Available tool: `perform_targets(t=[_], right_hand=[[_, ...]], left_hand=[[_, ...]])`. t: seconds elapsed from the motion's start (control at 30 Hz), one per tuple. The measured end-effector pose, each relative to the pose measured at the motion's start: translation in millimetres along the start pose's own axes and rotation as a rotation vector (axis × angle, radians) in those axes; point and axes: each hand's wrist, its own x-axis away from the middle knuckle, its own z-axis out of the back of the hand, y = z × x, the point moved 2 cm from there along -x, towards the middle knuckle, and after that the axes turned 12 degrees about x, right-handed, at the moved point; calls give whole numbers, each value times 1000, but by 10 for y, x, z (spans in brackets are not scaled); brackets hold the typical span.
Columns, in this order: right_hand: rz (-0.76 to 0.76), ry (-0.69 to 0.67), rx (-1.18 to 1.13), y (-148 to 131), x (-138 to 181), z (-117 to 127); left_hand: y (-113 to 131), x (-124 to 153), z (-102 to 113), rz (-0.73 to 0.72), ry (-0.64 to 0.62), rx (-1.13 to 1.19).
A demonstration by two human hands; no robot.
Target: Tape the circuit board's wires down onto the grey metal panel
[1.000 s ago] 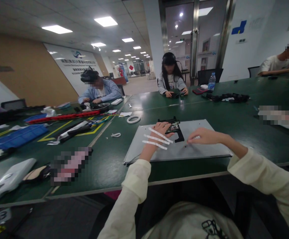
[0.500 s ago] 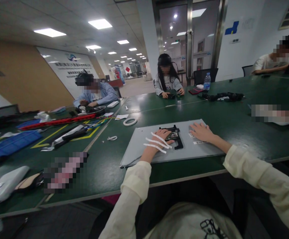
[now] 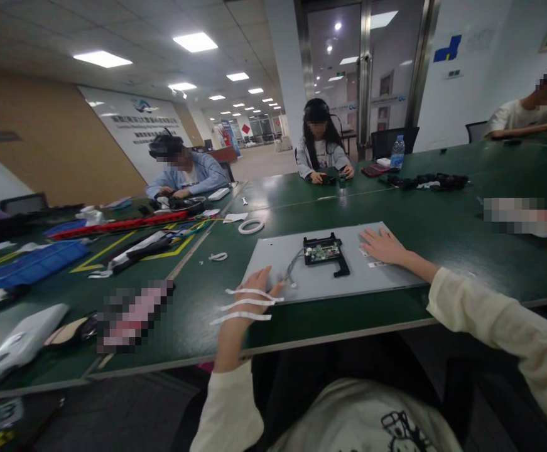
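- Now the board (image 3: 321, 252) lies in the middle of the panel (image 3: 277, 267), long side left-right.
- My right hand (image 3: 384, 246), flat and empty, is nearer, just right of it.
- My left hand (image 3: 250, 295), open, tape strips (image 3: 245, 304) across it, rests lower left.

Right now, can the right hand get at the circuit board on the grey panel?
Probably yes: the right hand lies flat on the grey panel beside the circuit board, nothing standing between them.

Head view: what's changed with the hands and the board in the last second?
The left hand, tape strips still stuck across it, has pulled back off the circuit board to the near-left edge of the grey panel, uncovering the board. The right hand has slid away to the panel's far-right part, lying flat. Panel and board have stayed put.
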Motion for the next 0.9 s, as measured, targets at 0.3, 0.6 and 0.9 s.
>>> perform_targets(t=[0.3, 0.6, 0.9], right_hand=[[29, -38, -3, -51, -8, 45], [336, -35, -292, -465, -152, 425], [500, -26, -446, -931, -171, 449]], left_hand=[[-107, 400, -126, 38, 109, -39], [-66, 517, -2, 43, 214, 44], [-136, 444, 10, 95, 265, 21]])
